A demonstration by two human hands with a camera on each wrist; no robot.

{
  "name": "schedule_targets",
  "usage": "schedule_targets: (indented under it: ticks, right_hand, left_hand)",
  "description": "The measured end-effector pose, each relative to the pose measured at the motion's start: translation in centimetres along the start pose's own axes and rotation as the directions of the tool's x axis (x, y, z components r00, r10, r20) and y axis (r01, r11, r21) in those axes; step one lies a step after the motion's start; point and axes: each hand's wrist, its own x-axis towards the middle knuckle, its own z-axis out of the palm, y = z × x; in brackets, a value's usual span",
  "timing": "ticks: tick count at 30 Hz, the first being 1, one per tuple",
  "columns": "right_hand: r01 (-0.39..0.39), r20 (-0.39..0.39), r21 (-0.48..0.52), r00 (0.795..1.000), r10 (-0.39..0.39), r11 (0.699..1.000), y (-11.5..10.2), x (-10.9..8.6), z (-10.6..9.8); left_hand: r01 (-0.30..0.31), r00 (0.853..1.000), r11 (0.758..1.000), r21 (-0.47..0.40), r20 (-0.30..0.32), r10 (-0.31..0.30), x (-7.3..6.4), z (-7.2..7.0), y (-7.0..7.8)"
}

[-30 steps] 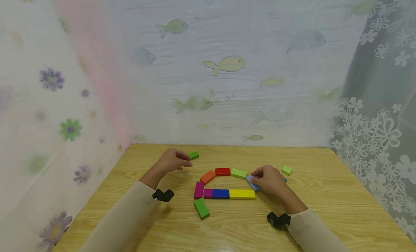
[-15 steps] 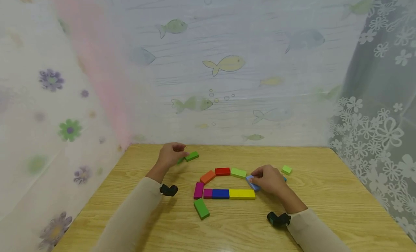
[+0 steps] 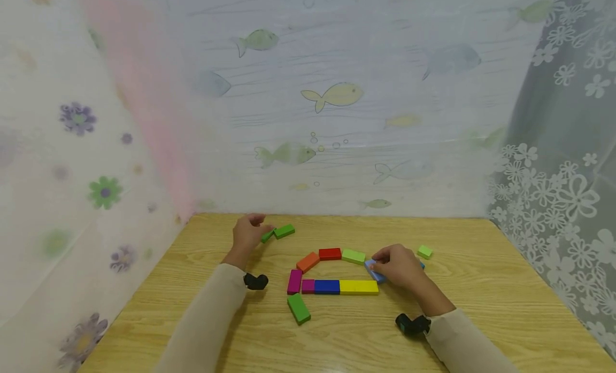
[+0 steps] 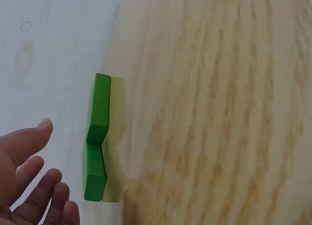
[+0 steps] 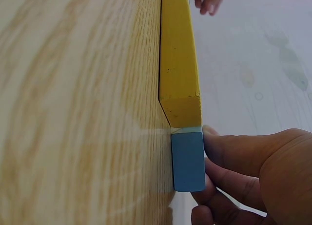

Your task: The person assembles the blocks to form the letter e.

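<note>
My right hand [image 3: 399, 267] pinches a light blue block [image 3: 372, 272] between thumb and fingers, beside the right end of a yellow block [image 3: 358, 287]. In the right wrist view, the block's blue end face [image 5: 188, 161] stands in front of the yellow one. My left hand [image 3: 246, 238] is at the far left, fingers loosely bent, beside two green blocks. The nearer green block [image 4: 94, 171] and the farther green block [image 4: 100, 105] meet at an angle, and the left wrist view shows a gap between them and the fingers.
An arc of magenta [image 3: 294, 282], orange [image 3: 308, 262], red [image 3: 329, 254] and lime [image 3: 353, 256] blocks curves around a row of small magenta [image 3: 308, 286], blue [image 3: 326, 287] and yellow blocks. A green block [image 3: 299, 309] lies front left, a small lime block [image 3: 425, 251] back right.
My left hand has moved back and left, then drawn slightly away from the green blocks, uncovering the nearer one. My right hand has stayed on the light blue block.
</note>
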Motion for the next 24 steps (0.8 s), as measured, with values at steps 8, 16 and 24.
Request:
schedule_targets:
  ticks: [8, 16, 24]
  right_hand:
    - [0.003, 0.003, 0.004, 1.0, -0.003, 1.0, 0.1, 0.0, 0.0]
    - [-0.003, 0.005, 0.014, 1.0, 0.003, 1.0, 0.1, -0.1, 0.0]
    - [-0.004, 0.002, 0.01, 1.0, 0.004, 1.0, 0.1, -0.1, -0.1]
  left_hand:
    - [0.047, 0.999, 0.998, 0.03, 0.008, -0.047, -0.5, 0.5, -0.3]
    - [0.065, 0.998, 0.996, 0.061, 0.001, -0.065, -0.6, 0.8, -1.1]
    - [0.1, 0.995, 0.994, 0.052, -0.028, -0.099, -1.1, 0.6, -0.9]
